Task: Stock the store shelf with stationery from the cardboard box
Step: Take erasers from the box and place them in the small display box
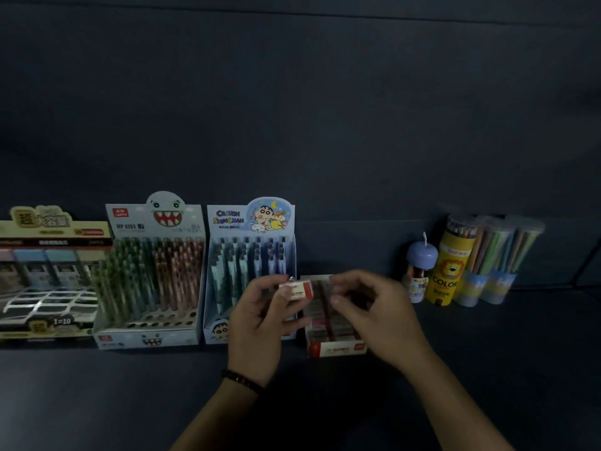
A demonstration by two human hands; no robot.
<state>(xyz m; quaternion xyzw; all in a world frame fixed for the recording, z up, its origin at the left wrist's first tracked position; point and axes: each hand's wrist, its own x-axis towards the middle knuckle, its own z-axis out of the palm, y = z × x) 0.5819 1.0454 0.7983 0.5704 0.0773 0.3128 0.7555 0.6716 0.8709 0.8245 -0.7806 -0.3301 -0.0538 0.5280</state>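
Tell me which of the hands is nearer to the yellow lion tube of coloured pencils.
Right. The right hand is just left of the yellow lion tube, over the red-and-white tray. The left hand is farther left, holding a small white-and-red box.

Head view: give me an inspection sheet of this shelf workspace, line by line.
Surface: dark shelf board, dimly lit.
Job's things: small white-and-red eraser box in the left hand; open red-and-white tray of erasers beneath both hands.
Clutter: beige display box, shark-face pencil display, cartoon pen display, purple-capped tube, yellow lion pencil tube, clear pencil tubes.
Hands: left hand grips the eraser box; right hand open beside it, whether touching cannot be told.
Cables: nothing seen.
Surroundings: dark back panel; cardboard box not in view.
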